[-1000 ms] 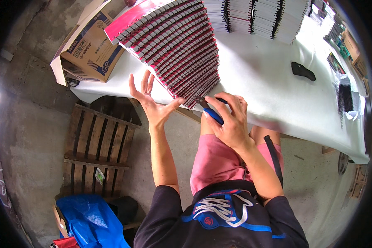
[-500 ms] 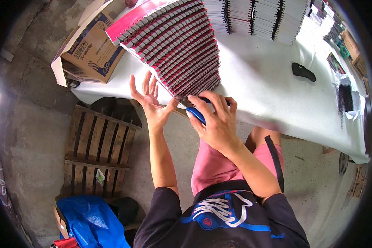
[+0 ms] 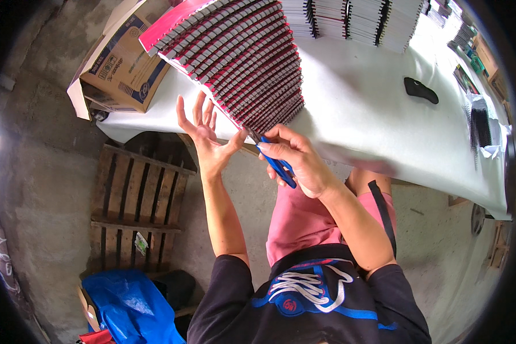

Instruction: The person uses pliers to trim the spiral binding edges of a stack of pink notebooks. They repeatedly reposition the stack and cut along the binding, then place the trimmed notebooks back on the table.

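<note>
A tall stack of coil-bound notebooks (image 3: 241,63) with red covers stands at the table's near edge, bound edges facing me. My right hand (image 3: 305,163) grips blue-handled pliers (image 3: 281,173), their metal jaws at the stack's near bottom corner. Whether the jaws hold a coil end is too small to tell. My left hand (image 3: 209,143) is open beside the stack's left side, palm up and fingers spread. Its thumb tip reaches the same corner, close to the pliers' jaws.
On the white-covered table (image 3: 355,109) are more bound stacks (image 3: 364,23) at the back, a black pouch-like item (image 3: 421,90) and dark coils in plastic (image 3: 480,129) at right. A cardboard box (image 3: 120,71) stands left. Below are a wooden pallet (image 3: 135,200) and blue plastic sheeting (image 3: 132,304).
My right hand has turned the pliers, so their handles now point down toward me instead of lying across under the fingers. My left hand has stayed nearly in place.
</note>
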A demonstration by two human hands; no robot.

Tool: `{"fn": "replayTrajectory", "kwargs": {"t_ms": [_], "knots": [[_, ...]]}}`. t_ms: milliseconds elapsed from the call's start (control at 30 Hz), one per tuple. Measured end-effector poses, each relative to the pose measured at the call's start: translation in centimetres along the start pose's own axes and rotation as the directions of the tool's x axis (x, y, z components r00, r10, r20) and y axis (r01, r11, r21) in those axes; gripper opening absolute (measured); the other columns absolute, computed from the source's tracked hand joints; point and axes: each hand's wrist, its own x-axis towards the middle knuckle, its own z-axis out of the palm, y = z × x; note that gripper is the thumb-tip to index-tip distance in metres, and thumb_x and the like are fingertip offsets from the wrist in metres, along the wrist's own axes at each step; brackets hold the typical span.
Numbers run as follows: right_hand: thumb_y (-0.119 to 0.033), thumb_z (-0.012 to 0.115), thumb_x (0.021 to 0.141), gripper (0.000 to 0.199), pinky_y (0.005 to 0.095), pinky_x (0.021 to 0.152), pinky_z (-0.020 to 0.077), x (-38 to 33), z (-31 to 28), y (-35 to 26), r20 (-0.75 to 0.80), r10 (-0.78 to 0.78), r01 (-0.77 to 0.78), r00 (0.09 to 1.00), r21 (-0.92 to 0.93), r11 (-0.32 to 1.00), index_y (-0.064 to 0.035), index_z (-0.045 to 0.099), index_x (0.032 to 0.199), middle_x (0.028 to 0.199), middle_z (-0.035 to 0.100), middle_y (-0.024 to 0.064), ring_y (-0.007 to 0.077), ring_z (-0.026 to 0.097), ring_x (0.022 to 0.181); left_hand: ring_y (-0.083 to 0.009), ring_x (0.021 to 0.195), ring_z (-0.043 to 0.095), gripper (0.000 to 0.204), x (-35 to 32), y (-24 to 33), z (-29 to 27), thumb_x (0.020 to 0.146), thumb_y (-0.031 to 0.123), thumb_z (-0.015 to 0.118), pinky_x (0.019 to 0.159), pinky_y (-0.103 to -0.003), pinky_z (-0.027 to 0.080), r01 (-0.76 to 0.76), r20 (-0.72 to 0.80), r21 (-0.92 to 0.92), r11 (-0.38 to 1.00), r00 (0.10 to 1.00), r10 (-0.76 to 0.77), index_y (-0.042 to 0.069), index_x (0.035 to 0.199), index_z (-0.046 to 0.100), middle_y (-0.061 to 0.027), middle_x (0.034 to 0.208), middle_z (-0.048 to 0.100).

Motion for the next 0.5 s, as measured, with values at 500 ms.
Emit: {"fn": "replayTrajectory", "kwargs": {"t_ms": [500], "knots": [[-0.024, 0.07, 0.075, 0.04, 0.0446, 0.084, 0.0331, -0.1, -0.9, 2.6, 0.23, -0.767, 0.216, 0.598, -0.969, -0.122, -0.018, 0.058, 0.113, 0.106, 0.051, 0.0023, 0.0171, 0.054, 0.095, -0.0368, 0.131, 0.032, 0.127, 0.1, -0.1, -0.5, 0.055, 0.017, 0.088, 0.104, -0.051, 0.033, 0.083, 0.022, -0.036, 0.996, 0.996, -0.082, 0.021, 0.144, -0.002, -0.0204, 0.143, 0.023]]}}
